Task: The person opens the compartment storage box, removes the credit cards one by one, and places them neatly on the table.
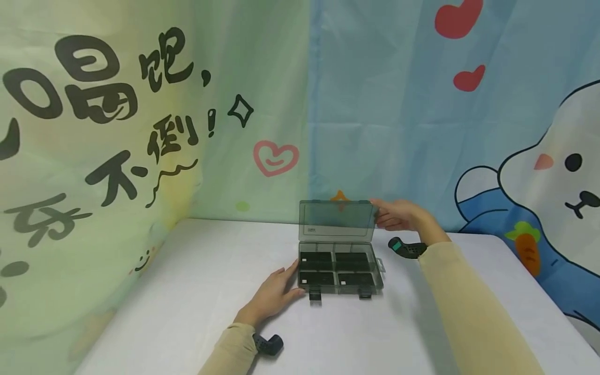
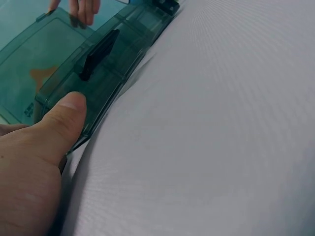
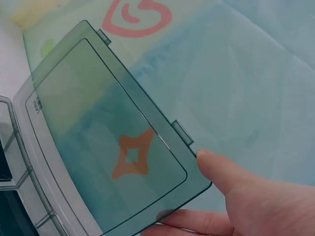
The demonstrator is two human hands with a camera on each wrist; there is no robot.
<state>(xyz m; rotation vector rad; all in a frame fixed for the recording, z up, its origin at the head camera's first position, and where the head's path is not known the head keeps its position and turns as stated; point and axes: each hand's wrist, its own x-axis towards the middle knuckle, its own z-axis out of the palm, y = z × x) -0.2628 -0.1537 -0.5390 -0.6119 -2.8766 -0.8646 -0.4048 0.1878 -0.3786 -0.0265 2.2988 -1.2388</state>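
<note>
A transparent grey-green plastic storage box (image 1: 338, 290) stands on the table with its hinged lid (image 1: 336, 216) raised toward the back. Dark flat pieces (image 1: 351, 262) with small white labels fill its several compartments. My left hand (image 1: 272, 294) holds the box's front left corner, fingers along the side and thumb (image 2: 71, 110) on the front wall. Beside that thumb, a black latch (image 2: 98, 54) hangs unfastened. At the lid's upper right corner, my right hand (image 1: 400, 214) pinches the edge, with the thumb (image 3: 216, 169) on the rim and some fingers seen behind the clear plastic.
The white table (image 1: 197, 276) reaches back to a printed cloth backdrop (image 1: 262, 62). Another cloth panel stands along the left. Black devices (image 1: 268, 345) are strapped at both wrists. A clear hanging tab (image 1: 380, 264) sticks out from the box's right side.
</note>
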